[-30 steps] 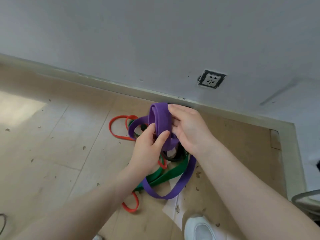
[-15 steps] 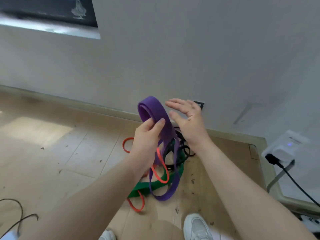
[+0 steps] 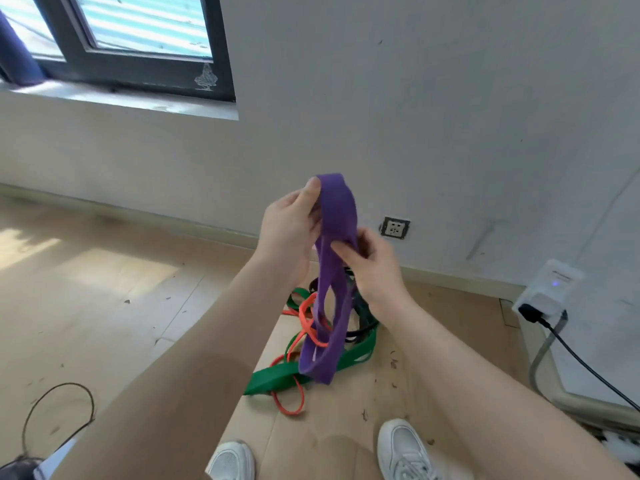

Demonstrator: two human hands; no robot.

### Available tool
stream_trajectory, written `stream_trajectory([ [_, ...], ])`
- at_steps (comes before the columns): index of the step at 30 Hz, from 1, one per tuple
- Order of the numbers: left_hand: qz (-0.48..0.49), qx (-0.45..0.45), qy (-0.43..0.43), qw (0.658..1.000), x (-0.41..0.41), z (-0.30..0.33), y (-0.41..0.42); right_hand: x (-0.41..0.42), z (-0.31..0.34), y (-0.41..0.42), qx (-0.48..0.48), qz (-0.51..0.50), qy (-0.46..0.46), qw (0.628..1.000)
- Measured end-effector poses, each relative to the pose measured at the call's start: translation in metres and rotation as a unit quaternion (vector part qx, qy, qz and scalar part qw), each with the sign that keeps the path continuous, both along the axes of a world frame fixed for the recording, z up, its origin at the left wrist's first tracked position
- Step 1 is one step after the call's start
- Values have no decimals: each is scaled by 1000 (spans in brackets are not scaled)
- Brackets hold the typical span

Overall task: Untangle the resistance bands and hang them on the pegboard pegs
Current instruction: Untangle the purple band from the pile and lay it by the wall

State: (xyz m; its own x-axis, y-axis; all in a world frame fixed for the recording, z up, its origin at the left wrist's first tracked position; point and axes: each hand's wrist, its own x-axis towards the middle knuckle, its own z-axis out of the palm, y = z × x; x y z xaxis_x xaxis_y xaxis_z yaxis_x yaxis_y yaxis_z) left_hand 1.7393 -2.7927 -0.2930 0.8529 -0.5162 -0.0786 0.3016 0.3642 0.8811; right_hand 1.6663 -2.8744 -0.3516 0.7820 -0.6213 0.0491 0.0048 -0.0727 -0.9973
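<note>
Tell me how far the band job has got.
Done: nothing hung; no pegboard is in view. In hand: the left hand and right hand hold the purple band up, an orange band looped through it. Left: the green band and black band on the floor.

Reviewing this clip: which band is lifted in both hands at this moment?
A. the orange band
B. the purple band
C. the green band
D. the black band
B. The left hand grips the top of the purple band and the right hand pinches it just below, while the green band, orange band and black band lie on the floor.
</note>
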Motion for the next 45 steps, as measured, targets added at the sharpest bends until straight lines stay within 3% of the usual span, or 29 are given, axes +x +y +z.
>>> stream_trajectory([
  [1, -25, -4, -25, 999, -2, 2, 4, -1, 13, -1, 10, -5, -16, 1000],
  [5, -72, 140, -140, 978, -17, -31, 20, -3, 46, -9, 42, 0, 15, 999],
  [11, -109, 152, -163, 969, -32, -73, 31, -6, 31, -3, 132, -8, 114, 985],
  [15, -83, 169, -183, 965, -27, -77, 31, -6, 20, 1, 215, 17, 40, 976],
  [18, -25, 170, -201, 964, -20, -70, 36, -6, 21, -4, 173, 52, 13, 983],
  [20, 23, 174, -178, 968, -12, -67, 41, -11, 20, -11, 149, 29, 12, 988],
  [23, 60, 236, -172, 955, 5, -78, 50, -23, 12, -21, 207, 13, -28, 978],
  [25, 25, 284, -153, 946, 11, -85, 51, -26, 6, -18, 230, 50, -39, 971],
  [27, -49, 300, -143, 942, 8, -89, 49, -22, -2, -9, 179, 94, -5, 979],
  [32, -170, 265, -134, 939, -6, -80, 49, -11, -11, 2, 111, 76, 30, 990],
  [35, -200, 266, -192, 923, -12, -80, 48, -14, -12, 5, 65, 93, 49, 992],
  [37, -171, 263, -209, 926, -16, -81, 44, -13, -13, 6, -7, 46, 64, 997],
  [39, -140, 240, -166, 946, -18, -82, 40, -12, -19, 3, -61, -44, 76, 994],
  [41, -100, 237, -126, 958, -19, -79, 39, -17, -26, 1, -45, -99, 89, 990],
  [43, -57, 211, -70, 973, -18, -71, 37, -25, -36, 4, 36, -22, 98, 994],
  [45, -34, 173, -36, 984, -15, -54, 34, -34, -47, 11, 44, 103, 107, 988],
])
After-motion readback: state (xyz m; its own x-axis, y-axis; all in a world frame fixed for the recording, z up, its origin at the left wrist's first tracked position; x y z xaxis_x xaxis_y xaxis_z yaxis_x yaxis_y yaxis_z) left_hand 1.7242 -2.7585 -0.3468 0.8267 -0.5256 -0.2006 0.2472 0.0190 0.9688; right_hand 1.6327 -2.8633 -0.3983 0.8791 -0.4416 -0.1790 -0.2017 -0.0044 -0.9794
